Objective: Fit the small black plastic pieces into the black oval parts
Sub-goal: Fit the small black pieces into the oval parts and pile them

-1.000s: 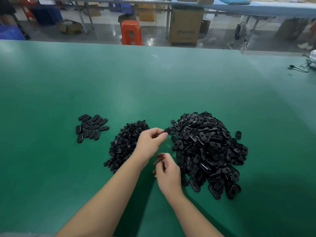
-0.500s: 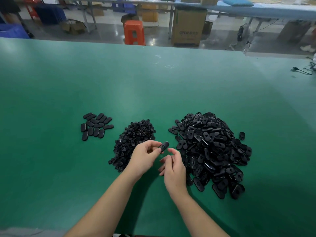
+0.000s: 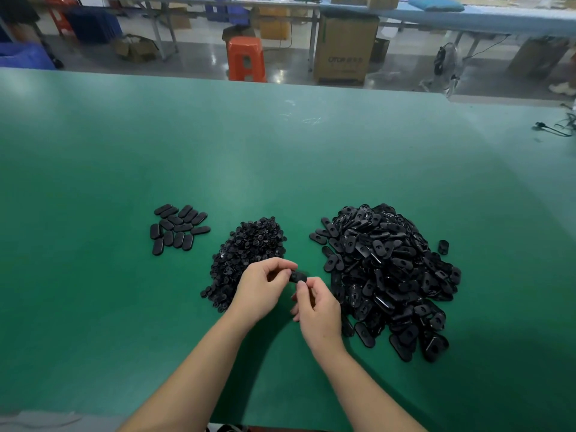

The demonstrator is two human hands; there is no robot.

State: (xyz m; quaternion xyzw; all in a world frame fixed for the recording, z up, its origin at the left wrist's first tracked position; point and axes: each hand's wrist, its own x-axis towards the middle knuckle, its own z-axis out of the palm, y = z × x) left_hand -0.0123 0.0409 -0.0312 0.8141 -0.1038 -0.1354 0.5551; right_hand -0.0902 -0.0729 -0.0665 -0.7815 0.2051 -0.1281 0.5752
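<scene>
My left hand [image 3: 263, 286] pinches one black oval part [image 3: 297, 277] between thumb and fingers, just above the green table [image 3: 93, 307]. My right hand [image 3: 318, 310] meets it from the right, fingertips curled against the same part; whether they hold a small piece is hidden. A heap of small black plastic pieces [image 3: 246, 247] lies behind my left hand. A large heap of black oval parts [image 3: 389, 275] lies to the right. A flat group of oval parts [image 3: 177, 229] sits at the left.
One oval part [image 3: 443, 247] lies alone right of the big heap. A black cable [image 3: 551, 129] lies at the table's far right edge. Beyond the far edge stand an orange stool [image 3: 246, 59] and a cardboard box [image 3: 344, 48].
My left hand drew the oval part back from the big heap toward me. My right hand rose to meet it, and both hands now close on the part.
</scene>
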